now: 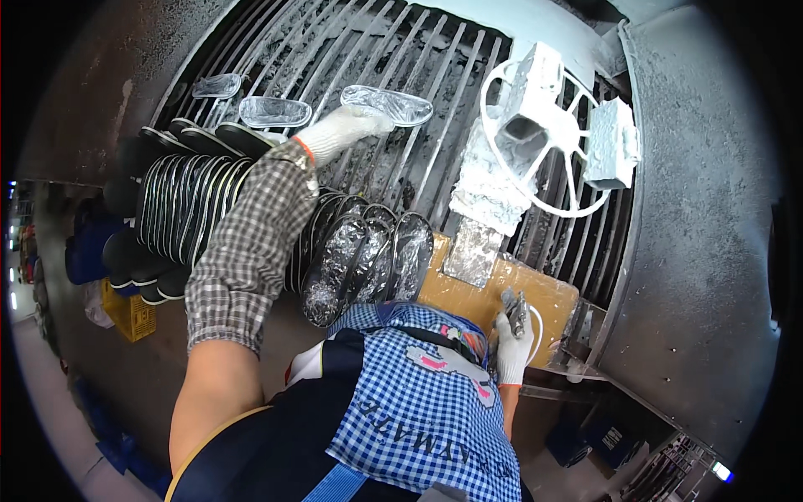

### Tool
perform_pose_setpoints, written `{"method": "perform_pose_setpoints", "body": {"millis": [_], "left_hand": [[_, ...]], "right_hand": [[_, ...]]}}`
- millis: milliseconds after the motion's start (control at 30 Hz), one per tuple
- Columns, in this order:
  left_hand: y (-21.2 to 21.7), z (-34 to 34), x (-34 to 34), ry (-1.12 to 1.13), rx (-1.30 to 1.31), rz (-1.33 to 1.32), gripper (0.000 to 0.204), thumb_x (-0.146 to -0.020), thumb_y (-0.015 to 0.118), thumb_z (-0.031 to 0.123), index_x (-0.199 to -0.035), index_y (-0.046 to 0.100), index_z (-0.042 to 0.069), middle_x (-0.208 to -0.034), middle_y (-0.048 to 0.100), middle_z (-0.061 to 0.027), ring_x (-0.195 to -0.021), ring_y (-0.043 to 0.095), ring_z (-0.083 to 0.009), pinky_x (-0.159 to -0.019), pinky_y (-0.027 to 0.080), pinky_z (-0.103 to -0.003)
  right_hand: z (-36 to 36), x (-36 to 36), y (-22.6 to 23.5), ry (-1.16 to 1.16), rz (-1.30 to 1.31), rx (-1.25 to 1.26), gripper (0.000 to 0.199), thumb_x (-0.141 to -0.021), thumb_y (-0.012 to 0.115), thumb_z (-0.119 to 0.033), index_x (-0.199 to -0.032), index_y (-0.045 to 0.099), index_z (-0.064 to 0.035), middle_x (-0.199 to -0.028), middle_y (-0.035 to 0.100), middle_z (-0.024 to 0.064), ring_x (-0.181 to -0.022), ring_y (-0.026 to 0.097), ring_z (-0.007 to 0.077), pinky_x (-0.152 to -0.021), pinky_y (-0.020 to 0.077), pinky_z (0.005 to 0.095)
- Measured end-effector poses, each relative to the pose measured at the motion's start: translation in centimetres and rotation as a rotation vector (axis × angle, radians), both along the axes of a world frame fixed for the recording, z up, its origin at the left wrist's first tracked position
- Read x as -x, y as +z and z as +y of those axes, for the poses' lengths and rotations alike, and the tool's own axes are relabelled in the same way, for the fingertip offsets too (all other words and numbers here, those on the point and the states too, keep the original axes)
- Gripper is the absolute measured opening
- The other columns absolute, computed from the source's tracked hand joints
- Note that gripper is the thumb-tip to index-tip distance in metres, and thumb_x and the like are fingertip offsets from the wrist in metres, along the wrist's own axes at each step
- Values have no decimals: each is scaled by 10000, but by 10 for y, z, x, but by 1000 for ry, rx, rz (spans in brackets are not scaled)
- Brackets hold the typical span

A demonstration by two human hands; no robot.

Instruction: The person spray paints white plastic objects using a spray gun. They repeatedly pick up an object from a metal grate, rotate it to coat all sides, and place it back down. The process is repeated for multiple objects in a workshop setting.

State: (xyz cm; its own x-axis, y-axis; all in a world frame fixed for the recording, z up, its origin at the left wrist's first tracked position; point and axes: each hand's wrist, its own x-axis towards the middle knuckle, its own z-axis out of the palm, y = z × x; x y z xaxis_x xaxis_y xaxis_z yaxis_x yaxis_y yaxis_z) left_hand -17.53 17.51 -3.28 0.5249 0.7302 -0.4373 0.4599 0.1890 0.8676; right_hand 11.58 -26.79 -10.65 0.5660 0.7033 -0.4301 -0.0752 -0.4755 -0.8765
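Note:
My left hand [358, 125], in a white knit glove with an orange cuff, reaches far over the metal grate and grips the near edge of a film-covered shoe sole [389, 105]. Its fingertips are partly hidden by the sole. Two similar soles, a middle one [274, 112] and a smaller-looking one [217, 86], lie on the bars to the left. Low and close to my body, my right hand [512, 345], also gloved, is wrapped round a metal spray gun [517, 309]. A white hose [537, 330] curves beside that hand.
Film-wrapped soles stand in a row [188, 201] under my left arm, with more [355, 259] nearer me. Right of them is a brown board [539, 293]. A white-crusted wheel-shaped frame with box holders [548, 130] stands at right, near a metal side wall [703, 209]. A yellow crate [128, 311] sits low left.

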Motion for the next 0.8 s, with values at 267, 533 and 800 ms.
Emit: {"method": "perform_pose_setpoints", "body": {"millis": [267, 533, 800], "left_hand": [[53, -78, -3, -636, -103, 592, 678, -837, 866, 271, -1431, 625, 49, -1400, 682, -184, -1284, 657, -337, -1143, 494, -439], [-34, -96, 29, -757, -351, 746, 632, -763, 817, 246, -1355, 688, 70, -1192, 748, -210, -1086, 738, -356, -960, 587, -413], [87, -96, -2, -617, -263, 517, 277, -780, 844, 153, -1004, 738, 29, -836, 722, -107, -810, 696, -182, -773, 560, -343]], "right_hand": [[6, 2, 16, -17, 0, -7, 606, -987, 588, 16, -1579, 465, 41, -1510, 620, 146, -1395, 579, 222, -1188, 400, 325], [-1, 3, 12, -30, -45, -25, 537, -1003, 613, -10, -1535, 540, 15, -1440, 667, 96, -1224, 639, 162, -1038, 493, 289], [-4, 2, 8, -104, -10, -157, 610, -1004, 593, 37, -1595, 442, 28, -1501, 626, 139, -1376, 588, 218, -1138, 443, 321]]}}
